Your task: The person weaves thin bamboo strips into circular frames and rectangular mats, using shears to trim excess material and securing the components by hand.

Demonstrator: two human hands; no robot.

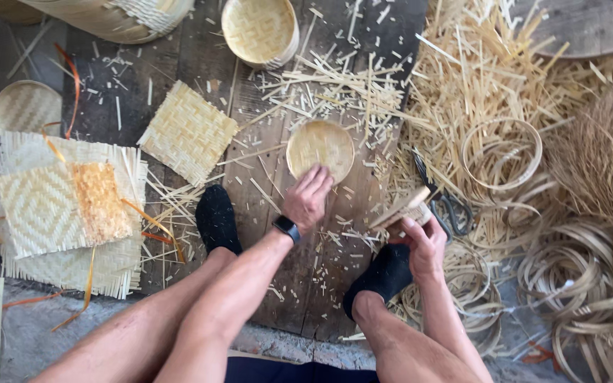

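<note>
Head view: our left hand (308, 198) rests loose, fingertips touching a small round woven basket (320, 147); our right hand's (423, 245) grip is closed on a wooden block (402, 207), scissors (443, 200) just beside.

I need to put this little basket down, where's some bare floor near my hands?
Barest: dark boards between the square woven mat and the big basket, and the planks between your feet. Right of the small round basket, strips, hoops and scissors crowd everything.

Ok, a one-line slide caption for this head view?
Left hand on a small round woven tray, right hand gripping a wooden block, amid bamboo strips.
</note>
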